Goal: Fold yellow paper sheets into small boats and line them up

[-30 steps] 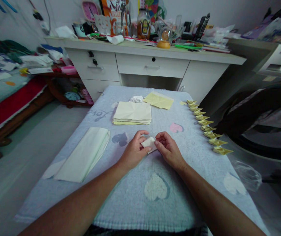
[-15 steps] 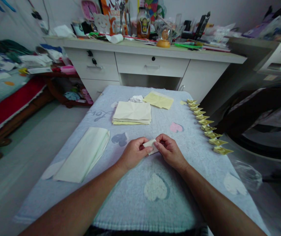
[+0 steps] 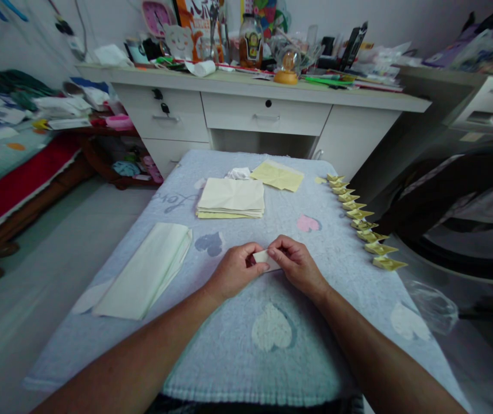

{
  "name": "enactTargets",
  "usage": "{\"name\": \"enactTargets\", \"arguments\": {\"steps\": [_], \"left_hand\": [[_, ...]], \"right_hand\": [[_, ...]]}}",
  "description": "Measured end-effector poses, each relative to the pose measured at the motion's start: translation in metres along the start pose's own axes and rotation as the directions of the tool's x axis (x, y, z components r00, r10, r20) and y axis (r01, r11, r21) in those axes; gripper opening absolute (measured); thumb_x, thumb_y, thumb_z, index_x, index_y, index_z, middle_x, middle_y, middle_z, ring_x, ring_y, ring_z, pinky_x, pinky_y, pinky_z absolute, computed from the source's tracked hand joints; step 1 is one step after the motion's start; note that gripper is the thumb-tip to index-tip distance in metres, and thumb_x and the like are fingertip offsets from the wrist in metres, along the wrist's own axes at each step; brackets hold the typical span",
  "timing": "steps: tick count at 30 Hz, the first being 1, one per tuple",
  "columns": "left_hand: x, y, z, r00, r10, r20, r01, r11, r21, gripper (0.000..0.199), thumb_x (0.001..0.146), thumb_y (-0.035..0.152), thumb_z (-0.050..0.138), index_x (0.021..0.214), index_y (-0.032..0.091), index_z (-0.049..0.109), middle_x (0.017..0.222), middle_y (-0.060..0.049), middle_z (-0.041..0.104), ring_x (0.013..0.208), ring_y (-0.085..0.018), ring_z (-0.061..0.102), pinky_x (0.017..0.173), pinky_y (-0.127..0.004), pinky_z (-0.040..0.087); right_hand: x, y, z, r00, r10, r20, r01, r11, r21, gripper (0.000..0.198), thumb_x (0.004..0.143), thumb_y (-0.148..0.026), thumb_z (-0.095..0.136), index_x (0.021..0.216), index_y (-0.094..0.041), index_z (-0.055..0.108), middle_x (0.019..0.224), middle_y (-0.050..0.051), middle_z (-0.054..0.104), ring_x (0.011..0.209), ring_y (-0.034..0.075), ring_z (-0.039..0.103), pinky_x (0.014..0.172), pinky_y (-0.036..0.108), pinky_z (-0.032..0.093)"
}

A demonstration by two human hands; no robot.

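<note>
A small folded piece of pale paper (image 3: 268, 261) is pinched between my two hands above the middle of the cloth-covered table. My left hand (image 3: 238, 265) grips its left end, thumb on the near side. On the right end, the thumb and fingers of my right hand (image 3: 295, 261) are closed, hiding part of the paper. Beyond my hands lies a stack of cream and yellow paper sheets (image 3: 231, 197). To the left of my left hand is a folded bundle of pale paper (image 3: 145, 273).
A row of several folded yellow paper boats (image 3: 362, 224) lines the table's right edge. Yellow sheets (image 3: 278, 175) and a crumpled white tissue (image 3: 238, 173) lie at the back. Behind stands a cluttered white desk (image 3: 268, 115); a front-loading washing machine (image 3: 488, 118) is at the right.
The folded paper has been turned in my fingers and now lies more level between them. Both hands keep their grip and have shifted only slightly.
</note>
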State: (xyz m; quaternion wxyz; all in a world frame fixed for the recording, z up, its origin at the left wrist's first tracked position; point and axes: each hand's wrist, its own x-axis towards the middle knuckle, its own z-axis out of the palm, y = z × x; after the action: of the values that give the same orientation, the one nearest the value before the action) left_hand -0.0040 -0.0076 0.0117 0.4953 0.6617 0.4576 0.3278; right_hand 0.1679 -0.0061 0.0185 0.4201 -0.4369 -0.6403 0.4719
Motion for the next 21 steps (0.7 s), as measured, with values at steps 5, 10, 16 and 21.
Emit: {"name": "enactTargets", "arguments": {"steps": [5,10,16,21], "left_hand": [[0.0004,-0.0042,-0.0018,0.998,-0.009,-0.059,0.006,0.999,-0.044,0.021,0.076,0.034,0.067,0.075,0.016,0.056,0.063,0.006,0.048,0.056,-0.008,0.043,0.052,-0.019,0.031],[0.0005,-0.0025,-0.0025,0.999,-0.016,-0.039,0.013,0.997,-0.079,0.018,0.074,0.029,0.068,0.078,0.016,0.057,0.062,0.007,0.048,0.055,-0.008,0.043,0.051,-0.019,0.032],[0.0016,-0.0021,-0.0012,1.000,-0.017,-0.005,0.016,0.983,-0.181,0.017,0.074,0.026,0.068,0.086,0.017,0.059,0.068,0.006,0.055,0.057,-0.008,0.048,0.055,-0.019,0.037],[0.0022,-0.0041,-0.0004,0.998,-0.038,-0.045,0.023,0.955,-0.295,0.022,0.074,0.028,0.070,0.088,0.017,0.057,0.071,0.004,0.059,0.061,-0.009,0.054,0.058,-0.020,0.040]], "right_hand": [[-0.0008,0.0022,0.0011,0.999,0.037,0.039,-0.037,0.999,-0.007,0.023,0.082,-0.039,0.064,0.078,-0.018,0.056,0.066,-0.004,0.048,0.061,0.010,0.042,0.057,0.023,0.034],[0.0000,0.0050,0.0003,0.998,0.024,0.058,-0.021,0.999,-0.047,0.027,0.086,-0.041,0.058,0.073,-0.018,0.055,0.066,-0.003,0.049,0.062,0.011,0.044,0.061,0.023,0.035],[0.0014,0.0039,0.0000,0.997,0.033,0.066,-0.035,0.999,0.027,0.030,0.084,-0.045,0.060,0.071,-0.018,0.054,0.064,-0.003,0.048,0.061,0.010,0.043,0.058,0.023,0.035],[0.0002,0.0062,0.0005,0.991,0.048,0.123,-0.052,0.998,0.028,0.029,0.085,-0.045,0.058,0.079,-0.018,0.058,0.069,-0.002,0.052,0.064,0.011,0.045,0.061,0.024,0.037]]}}
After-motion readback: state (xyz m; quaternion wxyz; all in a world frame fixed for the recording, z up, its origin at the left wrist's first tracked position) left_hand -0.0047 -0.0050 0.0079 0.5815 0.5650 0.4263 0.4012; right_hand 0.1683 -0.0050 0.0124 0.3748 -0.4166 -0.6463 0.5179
